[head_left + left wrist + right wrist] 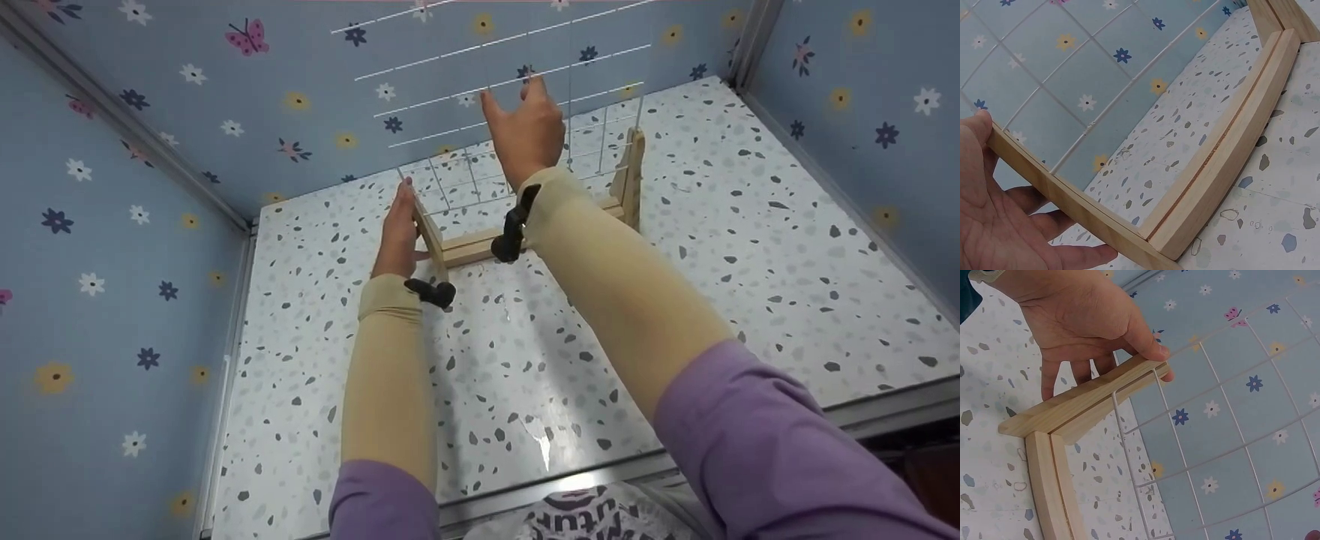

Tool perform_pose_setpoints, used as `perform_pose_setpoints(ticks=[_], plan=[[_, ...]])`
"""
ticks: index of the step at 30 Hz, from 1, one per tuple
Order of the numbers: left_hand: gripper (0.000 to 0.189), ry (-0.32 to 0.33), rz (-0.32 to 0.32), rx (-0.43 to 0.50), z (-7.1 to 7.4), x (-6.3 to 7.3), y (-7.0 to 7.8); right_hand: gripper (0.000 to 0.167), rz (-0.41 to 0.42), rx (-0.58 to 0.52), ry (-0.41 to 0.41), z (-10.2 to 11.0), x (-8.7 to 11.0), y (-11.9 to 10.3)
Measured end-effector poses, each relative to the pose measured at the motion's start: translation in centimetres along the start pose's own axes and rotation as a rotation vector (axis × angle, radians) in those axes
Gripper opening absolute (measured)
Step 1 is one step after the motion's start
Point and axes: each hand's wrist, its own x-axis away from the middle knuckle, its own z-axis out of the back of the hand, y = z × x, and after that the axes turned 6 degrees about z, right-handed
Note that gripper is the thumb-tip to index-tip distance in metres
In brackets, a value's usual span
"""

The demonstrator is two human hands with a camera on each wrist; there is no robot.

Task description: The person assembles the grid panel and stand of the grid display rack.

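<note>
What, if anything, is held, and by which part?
Left hand holds the wooden stand's left upright by its upper end; right hand, at the wire grid, can't tell.

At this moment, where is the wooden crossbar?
In the head view, the wooden crossbar is near the middle, to the right of the left hand, between the two wooden side pieces.

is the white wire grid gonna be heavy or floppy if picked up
Probably light: the white wire grid is mostly open gaps. It may flex, being thin, but its criss-cross build should keep it fairly stiff.
</note>
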Motion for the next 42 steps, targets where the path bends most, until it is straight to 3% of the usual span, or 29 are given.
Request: perform_pose_setpoints(ticks=[10,16,42], plan=[[0.057,0.000,0.004,0.001,0.0,0.1,0.1,0.074,0.005,-0.018,-0.003,-0.1,0.1,0.7],[0.058,0.003,0.007,-0.034,0.0,0.3,0.1,0.073,0.007,-0.008,0.003,-0.1,-0.1,1.0],[0.058,0.008,0.027,-0.016,-0.1,0.4,0.2,0.063,0.024,0.024,0.004,-0.3,0.0,1.2]])
